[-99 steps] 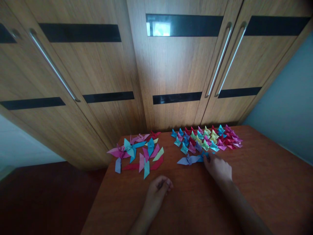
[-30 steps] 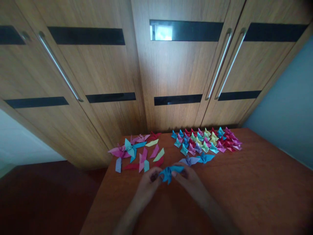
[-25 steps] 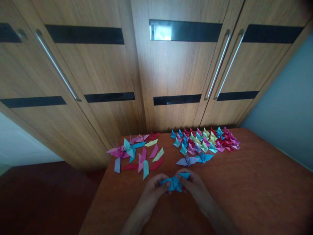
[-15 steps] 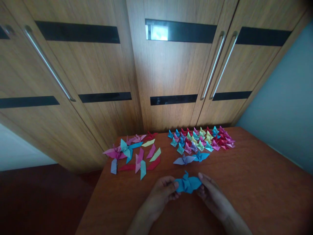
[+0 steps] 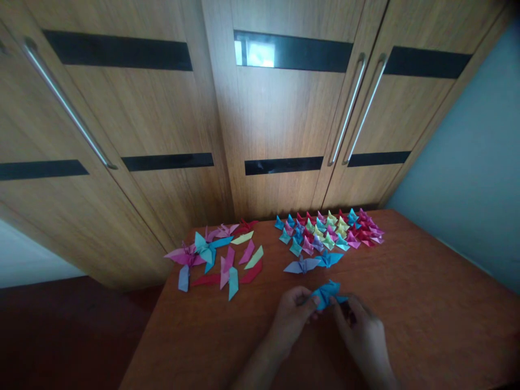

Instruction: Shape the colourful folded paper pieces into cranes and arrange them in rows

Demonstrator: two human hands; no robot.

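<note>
A blue origami crane (image 5: 326, 294) is held between my two hands above the near part of the table. My left hand (image 5: 293, 314) pinches its left side between thumb and fingers. At its right side, the fingers of my right hand (image 5: 363, 326) are closed on the other wing. Just beyond lie two cranes with spread wings, a lavender crane (image 5: 301, 265) and another blue crane (image 5: 330, 259). The undersides of the held crane are hidden by my fingers.
Rows of small folded paper cranes (image 5: 318, 236) in several colours stand at the back of the wooden table (image 5: 426, 303). To the left lie loosely scattered folded paper pieces (image 5: 233, 283) and cranes. A wooden cupboard (image 5: 276, 119) rises directly behind, and a wall (image 5: 467, 179) borders the right.
Both hands have shifted right with the blue crane, which is now turned and tilted. My right hand has changed its grip, fingers bent over the right wing. The view has swung slightly.
</note>
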